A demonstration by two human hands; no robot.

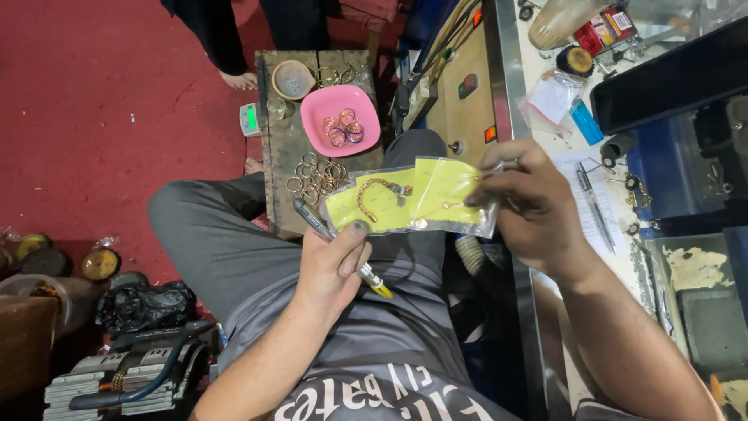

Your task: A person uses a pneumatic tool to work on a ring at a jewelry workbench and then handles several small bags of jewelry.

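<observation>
Pinching clear pouch [413, 204] of gold chain between both hands' fingers, left hand [335, 265] gripping pen [339, 248], right hand [530, 206], pink bowl [315, 117] of rings.

My kit: dark grey short-sleeved T-shirt [374, 366] with large white block lettering across the chest, plus plain grey trousers [210, 242]. Both forearms bare, no watch, rings or gloves on my left hand [331, 269] or right hand [526, 203].
</observation>
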